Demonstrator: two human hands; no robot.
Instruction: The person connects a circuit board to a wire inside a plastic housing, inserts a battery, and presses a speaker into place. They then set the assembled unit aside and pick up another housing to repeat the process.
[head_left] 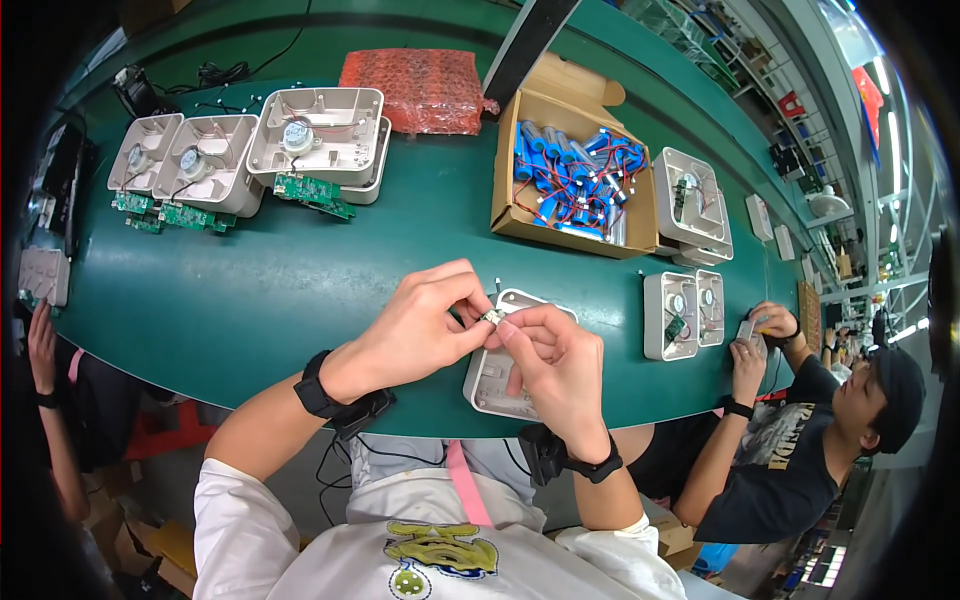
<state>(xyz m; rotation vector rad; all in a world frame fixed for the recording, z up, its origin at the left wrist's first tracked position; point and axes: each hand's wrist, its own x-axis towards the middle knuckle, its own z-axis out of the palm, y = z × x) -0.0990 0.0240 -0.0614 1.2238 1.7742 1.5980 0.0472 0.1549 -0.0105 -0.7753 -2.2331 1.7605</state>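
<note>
Near the green table's front edge, my left hand [425, 318] and my right hand [562, 368] meet fingertip to fingertip. Both pinch a small white-and-green piece [492, 316], perhaps a connector or tiny board; it is too small to tell. Directly beneath them lies an off-white plastic housing [487, 388], open side up, its middle partly covered by my right hand. A short dark wire end [498, 284] shows just beyond my fingertips.
Housings with round speakers [297, 137] and green circuit boards [313, 192] stand at the far left. Behind are a red bubble-wrap pack [415, 90] and a cardboard box [575, 238] of blue batteries. More housings [668, 315] stand right, beside a co-worker [800, 430]. Another person's hand [42, 345] is far left.
</note>
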